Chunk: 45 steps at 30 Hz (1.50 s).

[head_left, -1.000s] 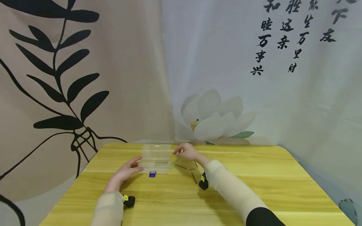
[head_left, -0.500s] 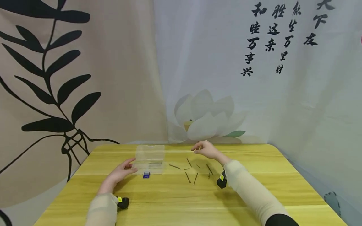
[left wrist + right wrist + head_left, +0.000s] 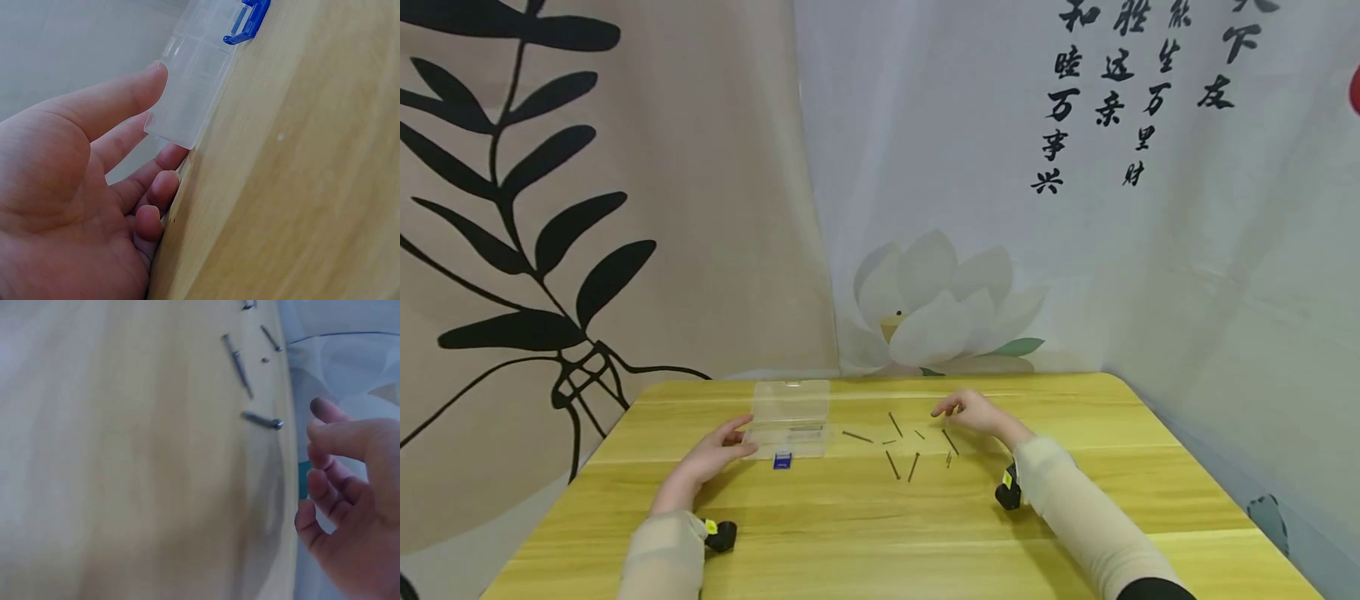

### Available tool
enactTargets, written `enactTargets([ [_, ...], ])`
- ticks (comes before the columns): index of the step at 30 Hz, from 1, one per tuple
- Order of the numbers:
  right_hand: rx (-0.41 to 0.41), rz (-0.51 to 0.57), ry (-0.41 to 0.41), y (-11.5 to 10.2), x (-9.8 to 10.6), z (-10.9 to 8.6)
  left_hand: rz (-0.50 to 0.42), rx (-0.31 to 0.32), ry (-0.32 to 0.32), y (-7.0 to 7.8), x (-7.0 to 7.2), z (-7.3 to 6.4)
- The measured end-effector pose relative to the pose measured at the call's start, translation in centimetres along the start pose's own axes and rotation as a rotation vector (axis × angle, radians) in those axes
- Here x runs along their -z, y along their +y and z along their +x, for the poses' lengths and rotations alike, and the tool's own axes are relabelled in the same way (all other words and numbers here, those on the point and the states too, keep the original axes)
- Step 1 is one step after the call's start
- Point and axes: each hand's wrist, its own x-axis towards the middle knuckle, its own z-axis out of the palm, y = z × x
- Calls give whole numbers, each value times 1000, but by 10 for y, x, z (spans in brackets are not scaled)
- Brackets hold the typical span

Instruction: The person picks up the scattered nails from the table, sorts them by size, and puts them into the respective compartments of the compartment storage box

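A clear plastic box (image 3: 792,402) lies with its lid raised, and a blue latch (image 3: 782,461) hangs at its front. Thin metal pieces (image 3: 806,430) show inside. My left hand (image 3: 703,458) rests against the box's left side. In the left wrist view, its straight thumb (image 3: 134,94) overlaps the box's corner. My right hand (image 3: 973,414) hovers at the right of several loose screws, near a dark screw (image 3: 951,442). Its fingers (image 3: 334,503) are loosely bent, with nothing visible between them. Another screw (image 3: 262,420) lies nearest to it in the right wrist view.
The screws, such as a long one (image 3: 857,437) near the box and another one (image 3: 913,467) nearer the front, lie spread over the wooden table (image 3: 880,533). Behind the table's far edge hangs a printed cloth (image 3: 715,208).
My right hand has moved right, from beside the box to past the screws, then lowered a little. My left hand stays at the box. The head view has shifted, moving the scene left.
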Motion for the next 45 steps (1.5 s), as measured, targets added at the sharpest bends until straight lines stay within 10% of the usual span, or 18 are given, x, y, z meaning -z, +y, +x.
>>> enactTargets([
  [45, -1, -9, -10, 17, -1, -24, -6, -4, 8, 0, 0, -1],
])
